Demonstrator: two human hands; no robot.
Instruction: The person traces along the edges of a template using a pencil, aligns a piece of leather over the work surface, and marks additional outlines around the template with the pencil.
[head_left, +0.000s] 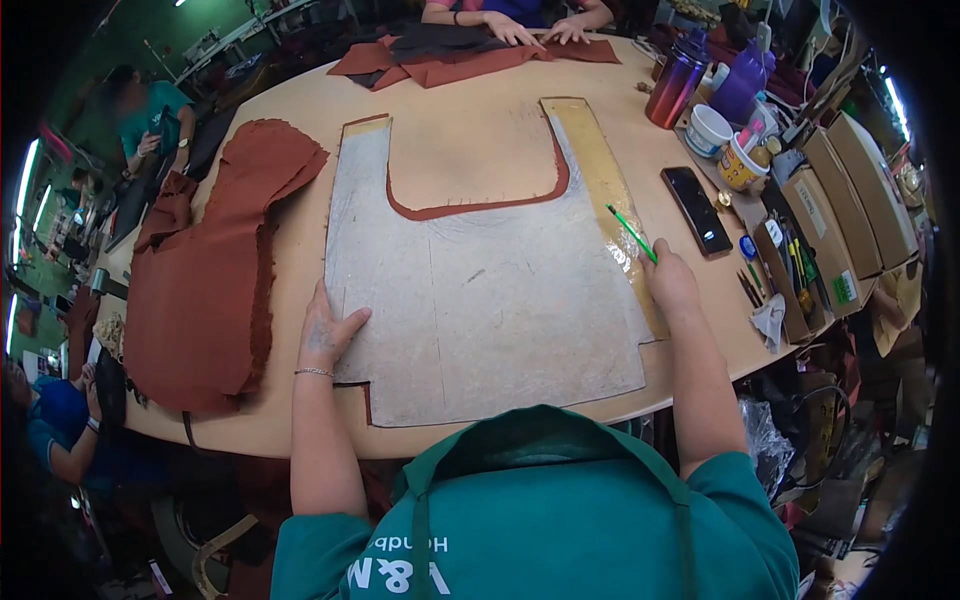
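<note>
A large grey U-shaped template (500,310) lies flat on the table (470,160), with glossy yellow tape along its right arm. Reddish-brown leather (480,210) shows as a thin rim around the cut-out and at the lower left corner. My left hand (333,335) rests on the template's left edge, thumb apart from the fingers. A green pencil (632,234) is held in my right hand (672,282), its tip over the taped strip near the template's right edge.
Brown leather pieces (200,290) are stacked at the left. A phone (697,210), cups (708,130), bottles (678,80) and cardboard boxes (835,215) stand or lie at the right. Across the table, a co-worker's hands (540,28) touch more leather (450,62).
</note>
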